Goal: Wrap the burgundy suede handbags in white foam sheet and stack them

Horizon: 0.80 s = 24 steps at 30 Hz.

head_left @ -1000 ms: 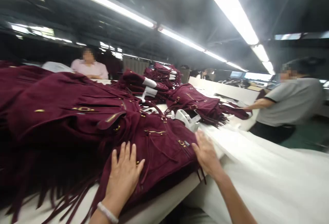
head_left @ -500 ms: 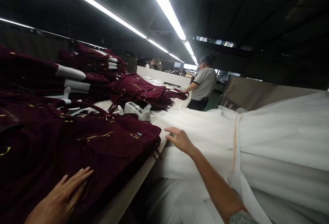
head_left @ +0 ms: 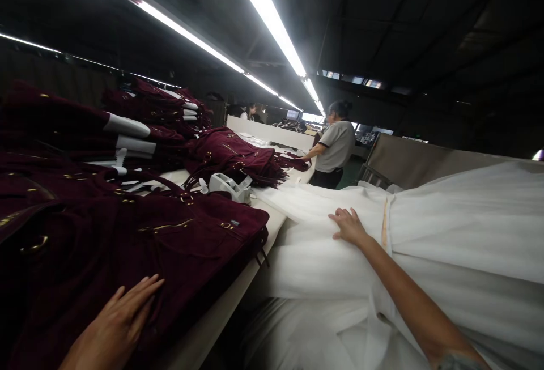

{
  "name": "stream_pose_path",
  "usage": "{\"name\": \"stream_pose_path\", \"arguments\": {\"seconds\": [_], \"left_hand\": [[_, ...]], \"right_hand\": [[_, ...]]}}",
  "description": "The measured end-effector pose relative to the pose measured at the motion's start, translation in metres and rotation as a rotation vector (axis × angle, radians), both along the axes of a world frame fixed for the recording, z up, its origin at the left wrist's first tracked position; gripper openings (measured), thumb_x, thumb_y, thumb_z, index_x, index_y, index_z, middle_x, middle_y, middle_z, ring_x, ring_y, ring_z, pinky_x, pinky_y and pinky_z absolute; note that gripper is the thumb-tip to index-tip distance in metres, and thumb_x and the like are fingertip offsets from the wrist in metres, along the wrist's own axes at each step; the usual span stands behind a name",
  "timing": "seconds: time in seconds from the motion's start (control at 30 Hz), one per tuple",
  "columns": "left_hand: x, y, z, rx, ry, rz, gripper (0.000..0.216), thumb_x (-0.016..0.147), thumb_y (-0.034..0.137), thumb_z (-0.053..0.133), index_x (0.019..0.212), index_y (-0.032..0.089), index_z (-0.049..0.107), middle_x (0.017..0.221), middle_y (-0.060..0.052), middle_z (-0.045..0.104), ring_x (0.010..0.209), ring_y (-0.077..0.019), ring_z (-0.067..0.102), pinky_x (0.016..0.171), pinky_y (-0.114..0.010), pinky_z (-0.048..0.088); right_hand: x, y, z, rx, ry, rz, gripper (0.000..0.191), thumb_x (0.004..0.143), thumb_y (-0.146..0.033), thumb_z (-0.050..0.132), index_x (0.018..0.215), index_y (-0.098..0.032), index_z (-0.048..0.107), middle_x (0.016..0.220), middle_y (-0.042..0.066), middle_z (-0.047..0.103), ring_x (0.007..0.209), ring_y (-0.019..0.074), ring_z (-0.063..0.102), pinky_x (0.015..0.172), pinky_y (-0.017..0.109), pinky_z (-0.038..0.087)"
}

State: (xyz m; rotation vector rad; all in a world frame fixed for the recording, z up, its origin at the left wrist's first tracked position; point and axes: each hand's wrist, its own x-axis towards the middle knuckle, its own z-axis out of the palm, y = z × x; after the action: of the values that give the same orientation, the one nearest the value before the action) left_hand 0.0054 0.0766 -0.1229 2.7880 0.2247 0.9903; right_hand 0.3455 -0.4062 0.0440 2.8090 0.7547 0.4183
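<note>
Bag (head_left: 191, 251): deep burgundy, plain. Zipper (head_left: 173, 225) and buckle (head_left: 226, 225) on it: gold. Sheeting (head_left: 459, 217): white, no print, with one orange-tan strip (head_left: 385, 222). Table (head_left: 274, 220): cream-white. Tape dispenser (head_left: 225, 183): pale grey. Bag pile behind (head_left: 153, 98): same burgundy, white wraps (head_left: 126, 126). Co-worker's shirt (head_left: 339, 146): light grey, dark sleeve band. Trousers (head_left: 327, 179): black. Low board (head_left: 270, 132): off-white. Panel at right (head_left: 425, 163): brownish grey. Ceiling lights (head_left: 272, 13): bright white.
</note>
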Motion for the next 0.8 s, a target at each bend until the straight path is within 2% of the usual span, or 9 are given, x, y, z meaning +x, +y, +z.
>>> {"name": "stream_pose_path", "arguments": {"seconds": [0.07, 0.17, 0.27, 0.33, 0.4, 0.5, 0.57, 0.7, 0.8], "left_hand": [[-0.002, -0.003, 0.003, 0.008, 0.042, -0.041, 0.042, 0.089, 0.039, 0.035, 0.111, 0.029, 0.07, 0.122, 0.0, 0.067, 0.112, -0.0235, 0.064, 0.102, -0.041, 0.049], [-0.005, -0.013, 0.013, -0.044, 0.033, 0.005, 0.043, 0.089, 0.04, 0.036, 0.114, 0.028, 0.069, 0.122, -0.002, 0.067, 0.113, -0.0248, 0.063, 0.105, -0.045, 0.046], [-0.007, -0.021, 0.024, -0.091, 0.036, 0.009, 0.043, 0.089, 0.037, 0.036, 0.116, 0.027, 0.068, 0.122, -0.002, 0.067, 0.113, -0.0235, 0.062, 0.105, -0.044, 0.045], [-0.009, -0.022, 0.029, -0.104, 0.045, -0.007, 0.042, 0.089, 0.036, 0.038, 0.117, 0.027, 0.067, 0.122, -0.001, 0.067, 0.113, -0.0227, 0.062, 0.105, -0.043, 0.045], [-0.01, -0.02, 0.032, -0.109, 0.037, -0.02, 0.04, 0.089, 0.035, 0.04, 0.117, 0.027, 0.067, 0.121, 0.0, 0.067, 0.111, -0.0227, 0.063, 0.104, -0.043, 0.047], [-0.009, -0.018, 0.031, -0.115, -0.004, -0.015, 0.037, 0.087, 0.035, 0.044, 0.114, 0.028, 0.069, 0.118, 0.001, 0.068, 0.108, -0.0239, 0.065, 0.101, -0.043, 0.049], [-0.008, -0.018, 0.029, -0.129, -0.023, -0.006, 0.036, 0.087, 0.034, 0.045, 0.112, 0.029, 0.07, 0.116, 0.0, 0.069, 0.107, -0.0241, 0.065, 0.1, -0.043, 0.049], [-0.006, -0.025, 0.032, -0.217, -0.028, 0.031, 0.036, 0.086, 0.031, 0.043, 0.109, 0.028, 0.071, 0.117, -0.001, 0.069, 0.111, -0.0233, 0.064, 0.105, -0.045, 0.043], [-0.01, -0.037, 0.047, -0.33, -0.004, 0.044, 0.036, 0.086, 0.031, 0.043, 0.108, 0.027, 0.071, 0.119, -0.002, 0.068, 0.116, -0.0228, 0.061, 0.11, -0.047, 0.038]], "right_hand": [[0.005, 0.011, 0.002, 0.029, 0.001, 0.046, 0.043, 0.068, -0.021, 0.077, 0.11, -0.021, 0.068, 0.111, 0.01, 0.064, 0.111, 0.0281, 0.054, 0.103, 0.044, 0.028], [0.007, 0.02, 0.004, 0.104, -0.004, 0.088, 0.012, 0.08, -0.025, 0.066, 0.091, -0.02, 0.07, 0.094, 0.005, 0.068, 0.095, 0.0227, 0.06, 0.086, 0.033, 0.039], [0.006, 0.028, 0.025, 0.363, -0.158, 0.084, 0.022, 0.092, -0.034, 0.05, 0.09, -0.019, 0.066, 0.098, 0.006, 0.067, 0.088, 0.0207, 0.061, 0.076, 0.03, 0.042], [0.003, 0.035, 0.053, 0.702, -0.361, 0.103, 0.029, 0.092, -0.043, 0.049, 0.089, -0.018, 0.065, 0.092, 0.007, 0.067, 0.082, 0.0213, 0.061, 0.072, 0.03, 0.042], [-0.004, 0.043, 0.087, 1.047, -0.521, 0.177, 0.034, 0.089, -0.05, 0.053, 0.085, -0.017, 0.063, 0.075, 0.004, 0.064, 0.07, 0.0202, 0.06, 0.067, 0.03, 0.043], [-0.023, 0.059, 0.139, 1.359, -0.585, 0.339, 0.039, 0.087, -0.055, 0.055, 0.088, -0.016, 0.06, 0.064, -0.001, 0.057, 0.053, 0.0152, 0.052, 0.057, 0.028, 0.042], [-0.038, 0.076, 0.169, 1.479, -0.608, 0.465, 0.038, 0.087, -0.054, 0.057, 0.089, -0.017, 0.058, 0.066, -0.002, 0.056, 0.051, 0.013, 0.048, 0.053, 0.026, 0.04], [-0.071, 0.124, 0.227, 1.631, -0.631, 0.755, 0.027, 0.089, -0.045, 0.058, 0.085, -0.018, 0.055, 0.069, -0.001, 0.052, 0.061, 0.0128, 0.048, 0.057, 0.025, 0.04], [-0.096, 0.171, 0.265, 1.651, -0.451, 0.934, 0.018, 0.093, -0.037, 0.055, 0.087, -0.02, 0.053, 0.064, -0.004, 0.046, 0.05, 0.0096, 0.041, 0.046, 0.022, 0.034]]}}
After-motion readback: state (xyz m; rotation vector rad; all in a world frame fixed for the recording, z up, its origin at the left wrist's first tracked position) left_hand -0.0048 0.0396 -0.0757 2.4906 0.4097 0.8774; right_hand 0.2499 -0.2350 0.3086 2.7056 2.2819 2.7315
